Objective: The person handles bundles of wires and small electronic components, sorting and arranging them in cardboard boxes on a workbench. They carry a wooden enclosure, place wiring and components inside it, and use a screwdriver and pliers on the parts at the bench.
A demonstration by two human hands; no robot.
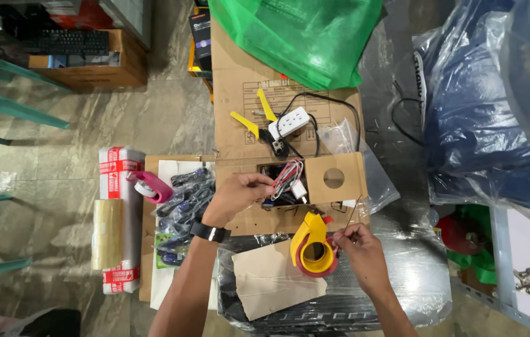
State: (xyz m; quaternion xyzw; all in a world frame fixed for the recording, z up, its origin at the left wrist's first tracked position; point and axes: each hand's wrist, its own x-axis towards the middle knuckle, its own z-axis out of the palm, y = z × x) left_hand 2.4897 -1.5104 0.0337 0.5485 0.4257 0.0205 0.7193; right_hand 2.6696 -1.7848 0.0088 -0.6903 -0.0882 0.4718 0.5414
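My left hand (pixel 235 197) reaches into a small open cardboard box (pixel 333 180), its fingers pinching a bundle of red and white wires (pixel 287 177) inside. My right hand (pixel 358 244) pinches a thin dark wire or strip (pixel 351 215) that rises toward the box. Just left of that hand lies a yellow and red tape dispenser (pixel 312 248) on plastic-wrapped packages. A black watch is on my left wrist.
A white power strip (pixel 290 122) with black cable and yellow-handled pliers (pixel 254 118) lie on flat cardboard beyond. A green bag (pixel 302 34) is behind. A pink tape dispenser (pixel 149 186), taped parcels (pixel 115 215) and bagged cables sit left. Blue plastic-wrapped goods (pixel 483 118) stand right.
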